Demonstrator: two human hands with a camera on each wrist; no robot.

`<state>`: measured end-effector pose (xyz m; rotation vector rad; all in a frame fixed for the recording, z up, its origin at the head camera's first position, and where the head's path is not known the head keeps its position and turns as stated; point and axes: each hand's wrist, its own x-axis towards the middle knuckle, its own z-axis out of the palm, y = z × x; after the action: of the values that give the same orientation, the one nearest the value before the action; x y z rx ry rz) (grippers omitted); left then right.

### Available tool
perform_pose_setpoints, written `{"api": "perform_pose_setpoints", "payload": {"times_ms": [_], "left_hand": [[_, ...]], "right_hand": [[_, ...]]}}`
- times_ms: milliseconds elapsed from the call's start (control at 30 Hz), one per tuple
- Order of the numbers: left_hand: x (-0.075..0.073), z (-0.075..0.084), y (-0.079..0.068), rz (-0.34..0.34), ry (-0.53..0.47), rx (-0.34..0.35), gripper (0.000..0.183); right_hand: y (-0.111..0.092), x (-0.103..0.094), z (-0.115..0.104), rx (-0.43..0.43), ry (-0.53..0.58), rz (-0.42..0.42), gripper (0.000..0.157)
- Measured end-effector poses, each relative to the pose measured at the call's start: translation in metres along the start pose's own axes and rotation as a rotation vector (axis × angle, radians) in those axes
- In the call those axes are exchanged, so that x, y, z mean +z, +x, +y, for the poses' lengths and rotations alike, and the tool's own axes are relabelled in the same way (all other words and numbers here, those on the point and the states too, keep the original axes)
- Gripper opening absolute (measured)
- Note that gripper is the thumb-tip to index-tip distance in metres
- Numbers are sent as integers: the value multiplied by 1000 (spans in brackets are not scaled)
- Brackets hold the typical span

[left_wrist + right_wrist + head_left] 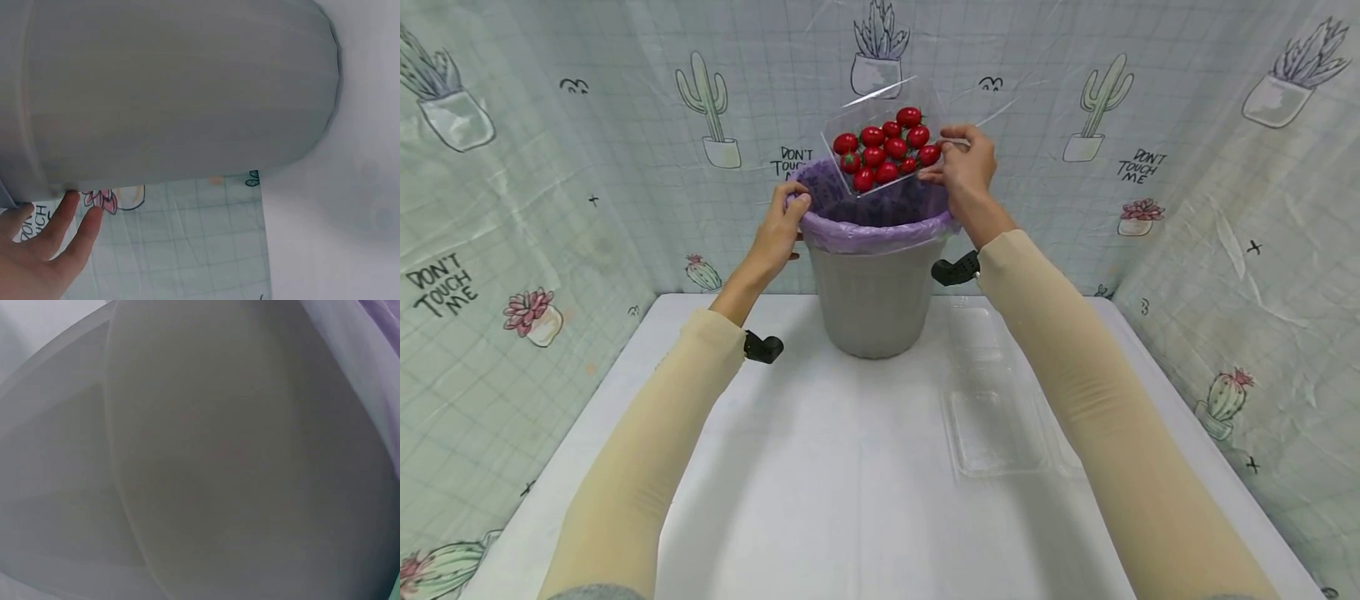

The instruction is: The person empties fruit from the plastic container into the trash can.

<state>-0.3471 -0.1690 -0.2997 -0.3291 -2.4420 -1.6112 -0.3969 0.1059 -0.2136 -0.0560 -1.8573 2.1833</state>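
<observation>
A grey trash can (872, 296) stands upright at the back of the table, its purple trash bag (880, 236) folded over the rim. My left hand (775, 229) grips the rim at the left, thumb on top; in the left wrist view several of its fingers (78, 240) reach along the outer wall. Above the opening, my right hand (968, 167) pinches the right edge of a transparent plastic container (868, 108). The container is tilted, and several small red tomatoes (895, 148) show in it. Only the can and bag appear in the right wrist view; the right hand is hidden there.
Transparent plastic containers (1000, 450) lie on the right part of the white table (820, 483), partly behind the right sleeve (1075, 375). A sheet with cactus drawings (625, 150) hangs close behind the can and along both sides.
</observation>
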Motion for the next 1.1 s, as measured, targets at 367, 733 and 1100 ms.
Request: {"api": "perform_pose_setpoints", "payload": {"times_ms": [367,733,1100], "left_hand": [[0,1,-1,-10,4,1,57],[-1,0,-1,-17,7,-4,56],[-2,2,-2,-21,-20,3,56]], "right_hand": [[-4,-2,2,-39,-48,0,27],[-5,-2,2,-52,-69,-10,27],[-4,-1,1,-56,-44,-12,24]]}}
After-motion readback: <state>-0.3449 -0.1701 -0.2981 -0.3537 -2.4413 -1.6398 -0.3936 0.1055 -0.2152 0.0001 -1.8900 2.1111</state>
